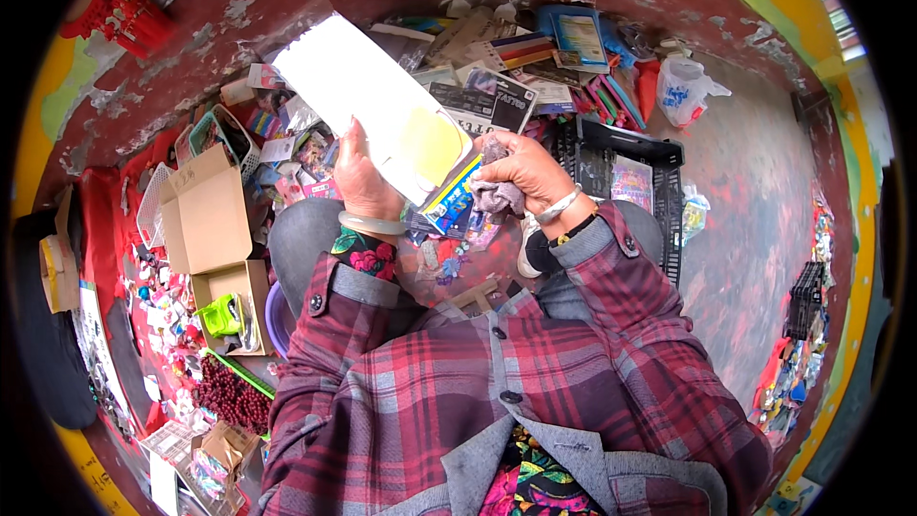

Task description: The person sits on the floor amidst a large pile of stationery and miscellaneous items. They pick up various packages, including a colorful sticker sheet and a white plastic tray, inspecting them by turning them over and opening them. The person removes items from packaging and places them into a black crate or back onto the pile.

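My left hand [366, 177] is closed on the left edge of a long flat white panel [353, 86], held tilted in front of me. Glare washes out most of its face. Near its lower end is a yellow patch, and a blue-and-yellow printed packet [451, 199] shows just under that end; whether the two are joined I cannot tell. A crumpled greyish-brown cloth [497, 193] is bunched in my right hand [535, 172], whose fingertips are at the panel's lower right corner.
Packaged goods [487, 100] heap against the far wall. An open cardboard box [205, 210] and baskets stand at the left, beside dark red beads [229, 394]. To the right are a black plastic crate [666, 155] and a white plastic bag [686, 91].
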`<state>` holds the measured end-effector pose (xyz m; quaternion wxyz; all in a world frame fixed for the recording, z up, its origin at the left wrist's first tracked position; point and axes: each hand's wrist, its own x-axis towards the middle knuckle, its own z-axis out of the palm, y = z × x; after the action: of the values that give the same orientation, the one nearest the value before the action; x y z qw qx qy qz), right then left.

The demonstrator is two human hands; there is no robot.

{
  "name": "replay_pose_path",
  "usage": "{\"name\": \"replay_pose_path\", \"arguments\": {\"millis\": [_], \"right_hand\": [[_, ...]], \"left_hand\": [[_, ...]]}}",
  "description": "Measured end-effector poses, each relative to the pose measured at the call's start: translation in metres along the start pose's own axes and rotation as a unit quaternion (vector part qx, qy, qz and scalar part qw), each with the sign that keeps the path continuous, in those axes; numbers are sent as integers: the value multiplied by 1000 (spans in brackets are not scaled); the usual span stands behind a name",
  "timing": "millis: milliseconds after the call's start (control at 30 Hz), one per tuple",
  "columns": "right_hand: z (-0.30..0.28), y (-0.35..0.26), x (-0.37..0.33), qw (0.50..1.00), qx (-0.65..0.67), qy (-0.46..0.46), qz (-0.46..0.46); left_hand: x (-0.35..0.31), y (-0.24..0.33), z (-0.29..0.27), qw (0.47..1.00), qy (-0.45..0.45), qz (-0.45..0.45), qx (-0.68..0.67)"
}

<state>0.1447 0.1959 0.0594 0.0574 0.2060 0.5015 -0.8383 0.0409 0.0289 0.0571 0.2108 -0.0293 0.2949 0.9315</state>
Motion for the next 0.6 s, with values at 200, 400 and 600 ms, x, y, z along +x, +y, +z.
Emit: {"name": "replay_pose_path", "arguments": {"millis": [200, 400, 600], "right_hand": [[2, -23, -23, 898, -321, 137, -267], [41, -3, -47, 529, -713, 97, -449], [58, 23, -56, 527, -715, 8, -460]], "left_hand": [[9, -20, -24, 977, 48, -153, 141], [0, -26, -3, 979, -89, -181, -27], [-3, -18, 3, 960, -189, -183, -92]]}}
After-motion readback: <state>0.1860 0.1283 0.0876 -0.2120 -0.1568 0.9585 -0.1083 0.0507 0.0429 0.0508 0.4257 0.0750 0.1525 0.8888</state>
